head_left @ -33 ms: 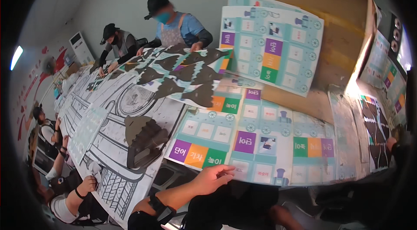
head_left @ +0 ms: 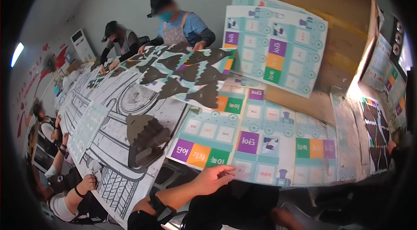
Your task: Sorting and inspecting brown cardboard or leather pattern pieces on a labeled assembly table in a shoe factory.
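Note:
My left hand [head_left: 213, 178] comes in from the lower left with a black strap [head_left: 158, 206] on the forearm. Its fingers grip the near edge of a large teal game-board sheet [head_left: 260, 143] printed with white squares and purple, orange and green blocks. At the dark right rim, a dark sleeve [head_left: 373, 178] reaches to a small patch that may be my right hand [head_left: 392, 146], beside the sheets' right edge. It is too dim to tell what that hand is doing.
A long black-and-white line-drawing sheet [head_left: 108, 143] carries a brown cut-out [head_left: 145, 138]. Two people in caps [head_left: 176, 23] across the table handle a sheet of dark fish shapes [head_left: 186, 73]. Another teal sheet [head_left: 273, 47] leans on a brown board. More people sit at the lower left [head_left: 74, 191].

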Tool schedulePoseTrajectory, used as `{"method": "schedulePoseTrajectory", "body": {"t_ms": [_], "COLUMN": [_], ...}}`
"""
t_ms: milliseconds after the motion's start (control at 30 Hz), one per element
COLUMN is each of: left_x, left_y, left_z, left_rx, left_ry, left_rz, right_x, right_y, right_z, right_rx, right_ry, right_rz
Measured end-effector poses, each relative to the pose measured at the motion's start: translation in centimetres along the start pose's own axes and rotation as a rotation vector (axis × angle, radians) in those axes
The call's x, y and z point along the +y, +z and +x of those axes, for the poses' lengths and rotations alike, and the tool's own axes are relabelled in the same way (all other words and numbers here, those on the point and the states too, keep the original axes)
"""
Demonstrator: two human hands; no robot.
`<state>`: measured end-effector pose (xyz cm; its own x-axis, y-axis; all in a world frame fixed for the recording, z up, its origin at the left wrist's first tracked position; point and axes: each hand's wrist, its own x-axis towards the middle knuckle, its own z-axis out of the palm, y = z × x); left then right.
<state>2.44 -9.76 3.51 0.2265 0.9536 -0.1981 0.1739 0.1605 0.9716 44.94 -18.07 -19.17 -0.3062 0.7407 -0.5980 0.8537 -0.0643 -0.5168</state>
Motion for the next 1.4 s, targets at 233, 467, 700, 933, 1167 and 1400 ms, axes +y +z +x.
{"method": "schedulePoseTrajectory", "body": {"t_ms": [233, 467, 700, 933, 1167, 1400], "left_x": [-1.5, -5.2, -5.6, -4.4, -3.8, -2.9], "left_y": [-5.9, -8.7, -8.7, -8.8, -8.3, -8.7], "left_z": [-1.9, -0.8, -1.8, -1.4, -0.2, 0.8], "left_rx": [0.001, -0.006, 0.042, 0.008, -0.004, -0.025], "left_ry": [0.210, 0.367, 0.351, 0.301, 0.254, 0.163], "left_rz": [0.218, 0.266, 0.257, 0.215, 0.174, 0.133], "right_x": [-7.7, -9.6, -9.8, -12.4, -25.2, -27.3], "right_y": [-2.4, 1.2, 1.8, -2.4, -12.9, -21.3], "right_z": [-5.4, 0.8, 1.8, -5.3, -7.0, -2.0], "right_rx": [-0.194, 0.061, 0.058, -0.431, 0.116, 0.814], "right_ry": [-0.291, -0.023, -0.268, -0.345, -0.362, -0.741], "right_rz": [0.144, -0.341, -0.394, 0.113, 0.091, 0.431]}}
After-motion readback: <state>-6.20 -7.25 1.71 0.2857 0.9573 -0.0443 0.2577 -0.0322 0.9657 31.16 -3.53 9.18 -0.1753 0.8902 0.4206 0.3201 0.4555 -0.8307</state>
